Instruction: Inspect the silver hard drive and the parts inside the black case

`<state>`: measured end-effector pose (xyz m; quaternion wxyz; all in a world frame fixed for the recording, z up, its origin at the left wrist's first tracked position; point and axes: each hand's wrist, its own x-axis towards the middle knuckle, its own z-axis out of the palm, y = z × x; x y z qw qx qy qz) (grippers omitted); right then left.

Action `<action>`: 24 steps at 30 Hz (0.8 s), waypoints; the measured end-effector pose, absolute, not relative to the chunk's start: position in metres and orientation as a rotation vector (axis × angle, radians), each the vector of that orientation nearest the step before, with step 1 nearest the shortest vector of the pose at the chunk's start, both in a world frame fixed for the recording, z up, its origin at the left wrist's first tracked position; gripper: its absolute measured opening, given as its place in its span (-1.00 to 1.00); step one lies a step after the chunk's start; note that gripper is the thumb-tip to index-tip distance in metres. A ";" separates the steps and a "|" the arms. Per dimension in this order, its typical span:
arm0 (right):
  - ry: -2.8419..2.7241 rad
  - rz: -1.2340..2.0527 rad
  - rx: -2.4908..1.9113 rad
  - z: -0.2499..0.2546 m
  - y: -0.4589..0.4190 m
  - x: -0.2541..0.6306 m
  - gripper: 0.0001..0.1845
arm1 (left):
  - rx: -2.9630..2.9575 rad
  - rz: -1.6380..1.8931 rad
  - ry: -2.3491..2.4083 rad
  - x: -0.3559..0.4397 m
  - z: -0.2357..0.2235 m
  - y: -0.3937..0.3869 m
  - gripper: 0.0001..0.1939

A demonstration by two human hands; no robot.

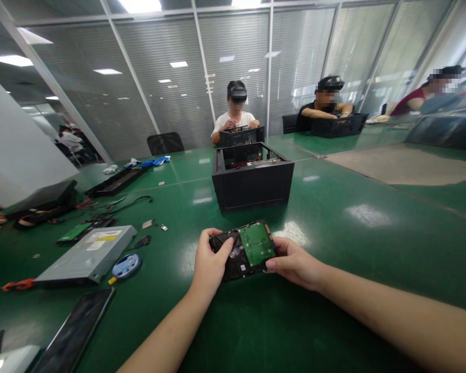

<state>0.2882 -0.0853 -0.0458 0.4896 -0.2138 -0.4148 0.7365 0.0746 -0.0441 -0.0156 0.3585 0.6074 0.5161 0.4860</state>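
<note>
A black hard drive [257, 243] with a green circuit board is held up over the table, its board side facing me. My left hand [213, 259] grips its left end, the thumb lying across the dark casing. At the opposite end, my right hand [295, 261] pinches the edge beside the board; its other fingers are partly hidden behind the drive. Just beyond my hands stands a black computer case [252, 186], open at the top, with parts showing inside.
On the green table [166, 295], a silver optical drive [89, 254], a blue round object [126, 266], an orange-handled screwdriver [18, 285] and a phone [75, 331] lie to my left. Blue gloves [155, 161] lie farther back. Across the table, people handle other cases [339, 125].
</note>
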 end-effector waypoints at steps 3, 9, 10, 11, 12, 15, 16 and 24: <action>-1.016 1.794 -0.507 -0.046 -0.085 0.288 -0.48 | 1.599 1.238 1.319 0.075 -0.014 -0.046 -0.64; -1.013 1.807 -0.509 -0.046 -0.085 0.290 -0.53 | 1.677 1.211 1.374 0.074 -0.016 -0.047 -0.58; -1.011 1.810 -0.510 -0.046 -0.085 0.290 -0.54 | 1.678 1.207 1.382 0.074 -0.016 -0.047 -0.59; -1.007 1.812 -0.510 -0.046 -0.085 0.290 -0.55 | 1.681 1.203 1.390 0.075 -0.016 -0.047 -0.61; -1.004 1.814 -0.509 -0.046 -0.085 0.290 -0.56 | 1.689 1.198 1.402 0.075 -0.016 -0.046 -0.62; -1.013 1.816 -0.507 -0.046 -0.085 0.289 -0.56 | 1.733 1.170 1.449 0.076 -0.014 -0.046 -0.64; -1.016 1.817 -0.507 -0.045 -0.085 0.289 -0.57 | 1.751 1.162 1.462 0.077 -0.013 -0.046 -0.64; -0.861 1.790 -0.538 -0.042 -0.077 0.296 -0.61 | 2.191 1.141 1.365 0.074 -0.007 -0.053 -0.49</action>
